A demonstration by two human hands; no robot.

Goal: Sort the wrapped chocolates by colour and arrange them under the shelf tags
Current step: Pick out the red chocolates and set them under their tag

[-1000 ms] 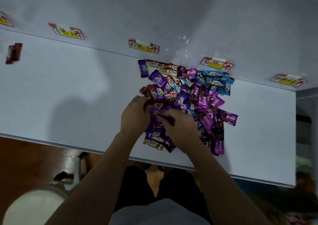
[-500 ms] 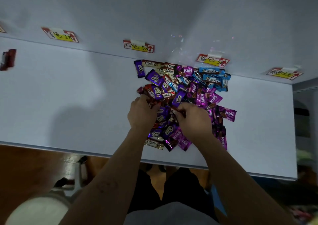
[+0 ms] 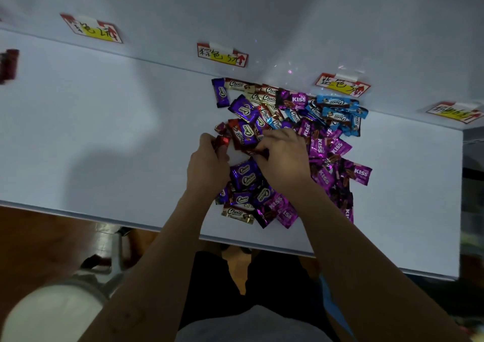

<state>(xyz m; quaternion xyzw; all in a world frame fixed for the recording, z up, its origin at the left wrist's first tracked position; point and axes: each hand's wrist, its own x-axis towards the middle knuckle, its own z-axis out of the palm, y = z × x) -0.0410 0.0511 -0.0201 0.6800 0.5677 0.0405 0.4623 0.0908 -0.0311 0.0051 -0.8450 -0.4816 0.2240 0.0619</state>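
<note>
A pile of wrapped chocolates [image 3: 309, 122] in purple, magenta, blue, gold and red lies on the white shelf board [image 3: 104, 132]. My left hand [image 3: 207, 167] sits at the pile's left edge, its fingers curled round a red chocolate [image 3: 222, 141]. Over the pile's middle, my right hand [image 3: 284, 158] has its fingers curled into the wrappers, pinching a dark red one [image 3: 259, 152]. Several yellow-and-red shelf tags, among them one at the left [image 3: 91, 29], one in the middle [image 3: 222, 55] and one near the blue wrappers [image 3: 343, 85], are taped to the back wall.
Red chocolates [image 3: 9, 65] lie apart at the far left of the board. Another tag [image 3: 457, 112] hangs at the far right. The board's front edge [image 3: 78, 214] runs above a wooden floor and a stool frame.
Both hands have moved up the pile toward the back wall. My left hand now holds a red chocolate at the pile's left edge.
</note>
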